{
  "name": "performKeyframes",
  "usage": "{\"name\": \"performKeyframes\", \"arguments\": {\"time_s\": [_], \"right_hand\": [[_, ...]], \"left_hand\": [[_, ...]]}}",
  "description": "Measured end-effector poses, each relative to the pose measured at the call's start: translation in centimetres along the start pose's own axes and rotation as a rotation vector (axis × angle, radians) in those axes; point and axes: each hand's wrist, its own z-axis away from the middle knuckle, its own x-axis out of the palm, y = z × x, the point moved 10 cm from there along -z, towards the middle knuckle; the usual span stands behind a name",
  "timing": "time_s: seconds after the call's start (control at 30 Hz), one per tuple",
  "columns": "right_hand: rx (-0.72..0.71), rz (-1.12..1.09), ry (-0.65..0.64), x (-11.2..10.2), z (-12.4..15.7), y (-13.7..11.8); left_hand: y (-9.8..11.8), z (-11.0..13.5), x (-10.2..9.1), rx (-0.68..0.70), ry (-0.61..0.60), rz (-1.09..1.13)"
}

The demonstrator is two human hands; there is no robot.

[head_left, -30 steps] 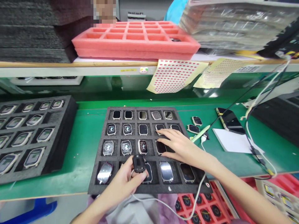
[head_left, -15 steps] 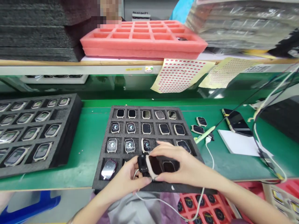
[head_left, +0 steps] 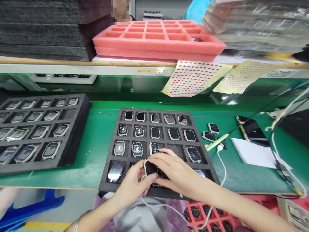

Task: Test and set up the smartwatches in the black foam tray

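My left hand point(head_left: 132, 185) and my right hand point(head_left: 174, 173) meet over the front row of a black foam tray point(head_left: 113, 180) on the green bench. Between them they pinch a smartwatch body point(head_left: 151, 168) with a pale case and dark screen. The small black charging dock that my left hand carried is hidden behind the watch; its white cable point(head_left: 169, 211) trails down toward my lap. The tray's other pockets hold several watch bodies, some with lit screens point(head_left: 137, 149). One pocket point(head_left: 176, 150) in the third row is empty.
A second black tray of watches point(head_left: 36, 135) lies at the left. Two loose watch bodies point(head_left: 211, 132), a pen, a phone point(head_left: 252, 130) and a white pad point(head_left: 253, 153) lie at the right, with cables. A pink foam tray point(head_left: 156, 42) sits on the shelf; a person is behind it.
My right hand lifted a watch out of the third row and brought it against the dock in my left hand. Both hands now close together over the front row.
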Motion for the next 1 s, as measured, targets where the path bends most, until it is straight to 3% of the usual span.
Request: {"name": "performKeyframes", "arguments": {"time_s": [0.13, 0.27, 0.6, 1.0], "right_hand": [[0.001, -0.137, -0.002, 0.4, 0.0, 0.0], [-0.012, -0.2, 0.054, 0.2, 0.3, -0.1], [-0.016, -0.226, 0.077, 0.0, 0.3, 0.0], [-0.07, -0.098, 0.035, 0.6, 0.5, -0.5]], "left_hand": [[0.7, 0.4, -0.5, 0.04, 0.053, -0.011], [1.4, 0.7, -0.4, 0.1, 0.006, 0.053], [0.3, 0.5, -0.8, 0.102, 0.001, 0.085], [1.7, 0.6, -0.2, 0.134, -0.01, 0.012]]}}
